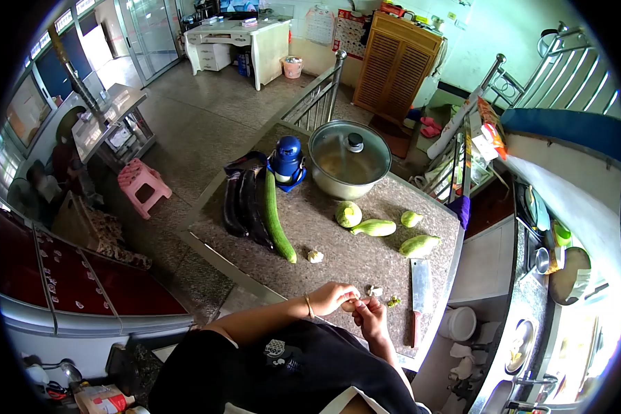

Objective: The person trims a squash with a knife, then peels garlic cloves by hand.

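Close to the table's near edge, my left hand point(330, 298) and my right hand point(370, 319) meet, fingers pinched around a small pale piece of garlic point(350, 304), mostly covered by the fingers. Just beyond them lie white garlic skins point(374, 290) and some green trimmings point(394, 301). A whole garlic bulb point(315, 256) sits farther out, left of the hands. To the right of my right hand lies a cleaver point(421, 286), its brown handle toward me. Several pale green squash point(374, 228) rest beyond the hands.
A large glass-lidded pot point(350, 172) stands at the table's far side, next to a blue flask point(287, 160). Dark eggplants point(236, 203) and a long cucumber point(277, 224) lie at the left. A pink stool point(143, 186) stands on the floor; a counter point(524, 290) runs along the right.
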A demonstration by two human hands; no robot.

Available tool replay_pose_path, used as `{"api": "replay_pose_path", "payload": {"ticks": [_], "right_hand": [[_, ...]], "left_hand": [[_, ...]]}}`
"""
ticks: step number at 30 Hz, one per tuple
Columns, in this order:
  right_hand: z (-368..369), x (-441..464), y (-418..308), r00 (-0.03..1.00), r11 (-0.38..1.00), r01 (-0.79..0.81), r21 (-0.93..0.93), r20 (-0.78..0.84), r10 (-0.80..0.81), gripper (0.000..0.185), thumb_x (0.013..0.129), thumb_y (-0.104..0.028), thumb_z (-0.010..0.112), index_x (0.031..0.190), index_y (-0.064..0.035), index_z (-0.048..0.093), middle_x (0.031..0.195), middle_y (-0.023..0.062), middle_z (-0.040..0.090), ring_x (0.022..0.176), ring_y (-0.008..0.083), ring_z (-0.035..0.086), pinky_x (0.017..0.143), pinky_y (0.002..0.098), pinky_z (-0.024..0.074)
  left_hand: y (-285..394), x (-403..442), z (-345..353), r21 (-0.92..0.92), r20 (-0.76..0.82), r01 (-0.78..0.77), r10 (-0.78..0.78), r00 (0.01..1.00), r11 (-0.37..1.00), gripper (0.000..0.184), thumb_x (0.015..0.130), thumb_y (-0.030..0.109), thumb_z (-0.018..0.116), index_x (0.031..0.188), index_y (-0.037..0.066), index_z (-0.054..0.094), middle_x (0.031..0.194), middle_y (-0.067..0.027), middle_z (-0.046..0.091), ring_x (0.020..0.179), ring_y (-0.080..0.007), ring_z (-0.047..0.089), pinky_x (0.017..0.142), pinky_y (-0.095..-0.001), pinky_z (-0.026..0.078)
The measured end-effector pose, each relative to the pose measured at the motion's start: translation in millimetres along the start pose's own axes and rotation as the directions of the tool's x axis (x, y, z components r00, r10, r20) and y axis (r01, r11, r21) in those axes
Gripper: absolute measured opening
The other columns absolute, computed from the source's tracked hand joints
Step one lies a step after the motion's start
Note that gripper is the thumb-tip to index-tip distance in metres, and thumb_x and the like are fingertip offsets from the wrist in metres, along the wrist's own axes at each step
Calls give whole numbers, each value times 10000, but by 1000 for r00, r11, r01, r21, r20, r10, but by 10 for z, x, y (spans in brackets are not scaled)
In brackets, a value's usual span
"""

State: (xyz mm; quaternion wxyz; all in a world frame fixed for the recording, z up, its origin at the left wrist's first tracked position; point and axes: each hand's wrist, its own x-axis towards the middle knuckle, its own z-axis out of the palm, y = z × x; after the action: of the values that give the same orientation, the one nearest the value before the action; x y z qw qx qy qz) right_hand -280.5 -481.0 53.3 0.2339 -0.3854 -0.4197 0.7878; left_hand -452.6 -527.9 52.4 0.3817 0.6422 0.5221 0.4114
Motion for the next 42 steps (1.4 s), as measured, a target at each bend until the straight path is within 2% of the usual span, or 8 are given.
{"api": "replay_pose_path", "payload": {"ticks": [5, 9, 13, 17, 21, 23, 30, 42], "right_hand": [[26, 105, -43, 997, 987, 82, 137, -6, -82, 134, 886, -196, 516, 838, -72, 530, 689, 53, 563, 554, 145, 517, 475, 261, 432], [143, 84, -251, 992, 945, -122, 303, 72, 105, 87, 866, -124, 451, 880, -62, 511, 754, 57, 573, 637, 154, 565, 560, 303, 509], [128, 111, -191, 996, 991, -70, 113, 54, 64, 154, 890, -210, 526, 893, -56, 509, 727, 44, 553, 636, 151, 565, 536, 279, 500], [43, 169, -95, 995, 996, -89, -26, 42, 90, 189, 889, -229, 549, 891, -43, 518, 741, 39, 563, 633, 139, 564, 519, 262, 496], [57, 143, -99, 994, 993, -113, 19, 6, 113, 198, 889, -226, 550, 896, -30, 520, 775, 53, 584, 626, 139, 565, 512, 252, 491], [82, 140, -38, 993, 986, -118, 115, -2, 119, 201, 889, -223, 549, 899, -23, 523, 804, 69, 596, 622, 140, 571, 517, 253, 497], [103, 200, 27, 1000, 989, -2, 150, -6, 3, 169, 886, -184, 560, 867, -17, 547, 739, 71, 591, 457, 60, 399, 399, 189, 283], [181, 205, -44, 994, 995, 104, 13, -18, -104, 157, 895, -154, 531, 840, -13, 573, 683, 71, 600, 445, 50, 387, 389, 197, 291]], "left_hand": [[45, 38, 24, -380, -25, 173, -198, 980, 909, 211, 946, 201, 432, 999, 44, 562, 719, -48, 585, 635, -126, 559, 603, -276, 449], [51, 45, 83, -358, -204, 95, -177, 963, 929, 201, 954, 207, 418, 991, 52, 542, 691, -13, 552, 635, -86, 514, 572, -260, 427], [67, -9, 6, 76, -253, 150, -126, 959, 986, 204, 930, 256, 456, 936, 60, 513, 703, -74, 580, 644, -177, 583, 571, -329, 440], [127, -33, -22, -56, -148, 202, -208, 967, 978, 210, 905, 250, 501, 990, 59, 500, 779, -122, 602, 677, -302, 595, 602, -372, 451], [42, -39, 25, -117, -143, 84, -101, 985, 990, 191, 880, 213, 540, 992, 59, 532, 785, -128, 589, 689, -309, 585, 621, -368, 455], [52, -4, -14, 107, -226, -5, 29, 974, 994, 158, 848, 173, 577, 951, 53, 574, 794, -130, 585, 712, -296, 588, 635, -362, 457], [170, -30, 43, 24, -344, 46, -35, 938, 999, 97, 847, 109, 547, 910, 46, 587, 805, -126, 581, 727, -291, 588, 633, -353, 461], [226, -23, 112, 53, -363, 199, -167, 917, 979, 130, 919, 177, 424, 949, 66, 485, 792, -157, 594, 721, -338, 592, 606, -410, 459]]}}
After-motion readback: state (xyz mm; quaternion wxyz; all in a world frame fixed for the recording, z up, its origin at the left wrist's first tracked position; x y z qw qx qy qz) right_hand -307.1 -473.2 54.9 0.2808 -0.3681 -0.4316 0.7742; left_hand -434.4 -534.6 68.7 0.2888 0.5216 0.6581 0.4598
